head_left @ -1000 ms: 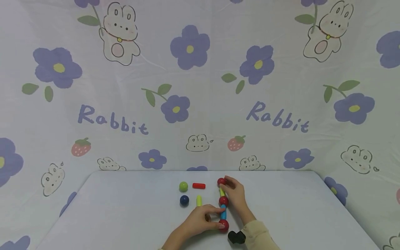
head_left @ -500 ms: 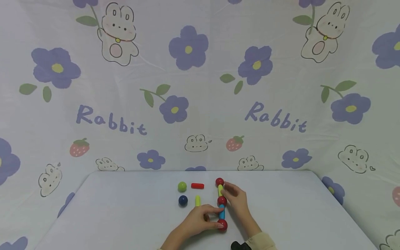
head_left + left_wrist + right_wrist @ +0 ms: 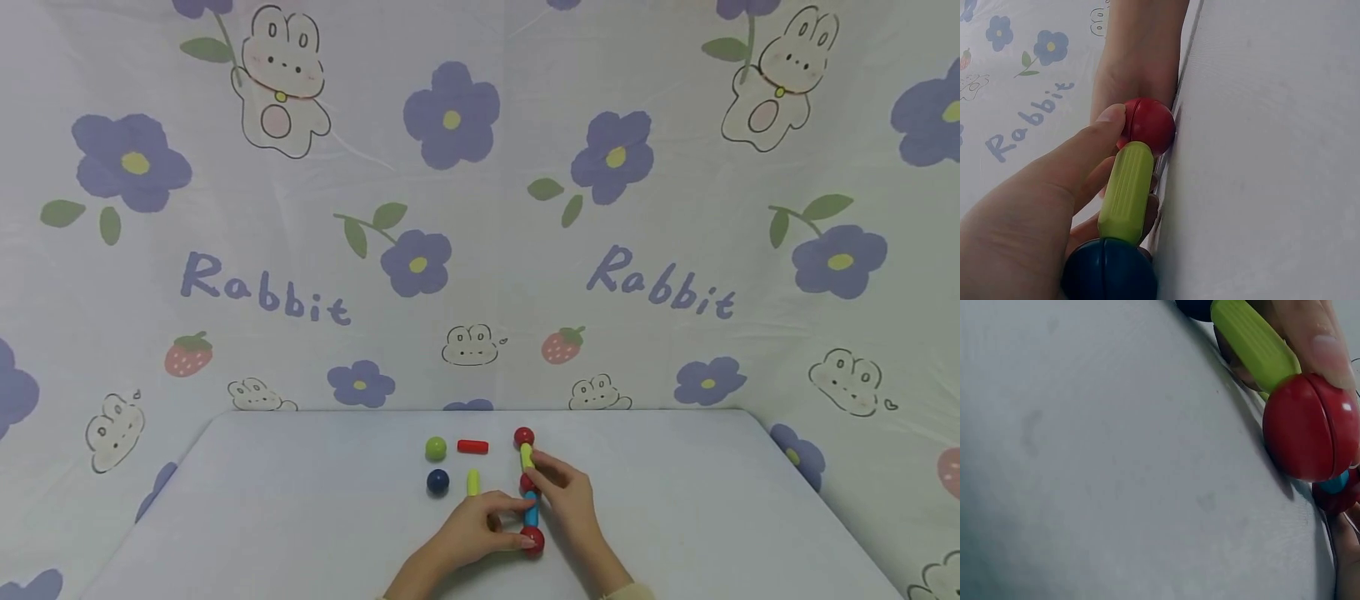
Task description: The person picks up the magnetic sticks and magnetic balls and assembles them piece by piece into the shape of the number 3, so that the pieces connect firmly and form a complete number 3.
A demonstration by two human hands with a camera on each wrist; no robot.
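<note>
A toy chain of balls and sticks runs away from me in the head view: near red ball (image 3: 536,546), blue stick (image 3: 531,514), middle red ball (image 3: 524,483), yellow-green stick (image 3: 526,455), far red ball (image 3: 523,435). My left hand (image 3: 476,529) grips the near end, thumb on the near red ball and a finger by the blue stick. From that ball another yellow-green stick (image 3: 1125,194) leads to a dark blue ball (image 3: 1110,272), both hidden in the head view. My right hand (image 3: 572,498) pinches around the middle red ball and the upper stick, partly covering them.
Left of the chain on the white table (image 3: 300,500) lie a green ball (image 3: 436,448), a red stick (image 3: 472,447), a navy ball (image 3: 438,482) and a loose yellow-green stick (image 3: 473,482). A printed rabbit cloth (image 3: 510,250) hangs behind the table.
My right hand has come down from the far red ball along the yellow-green stick to the middle red ball. My left hand keeps its grip on the near end.
</note>
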